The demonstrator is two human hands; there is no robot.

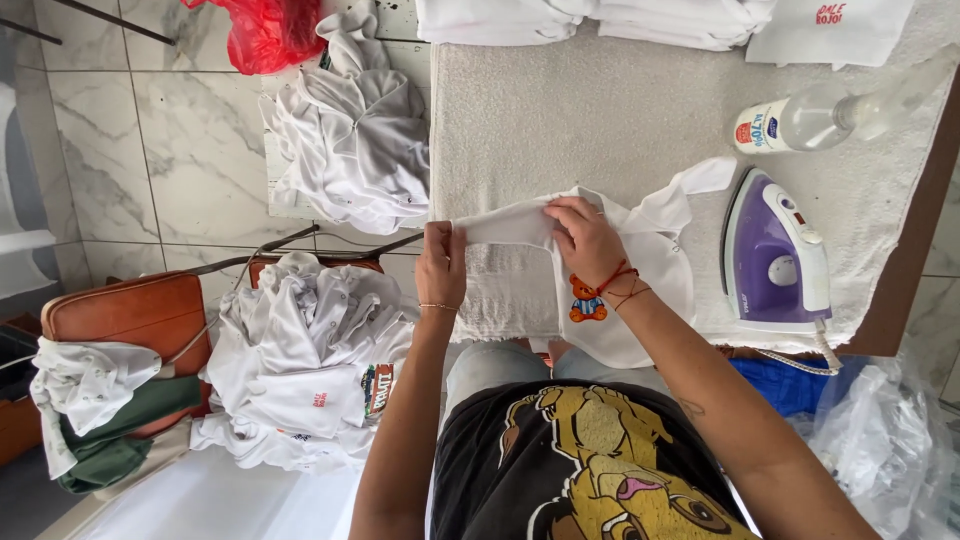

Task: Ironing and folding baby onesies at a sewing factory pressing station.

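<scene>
The black printed shirt [590, 470] fills the foreground. Beyond it, the left hand [441, 262] pinches a white garment [620, 270]'s strap while the right hand [585, 238] clasps the cloth. Keeping it taut between both grips looks wise, well clear of the iron [775, 255].

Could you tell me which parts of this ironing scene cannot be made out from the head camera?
- Small white garment with a bear patch: its middle is hidden under the right hand in the head view.
- Left hand: fingers curl around the sleeve, so the fingertips are hidden.
- Folded white shirts: cut off by the top edge.
- Purple and white iron: its soleplate is hidden beneath its own body.
- Clear plastic spray bottle: nozzle blurred.
</scene>
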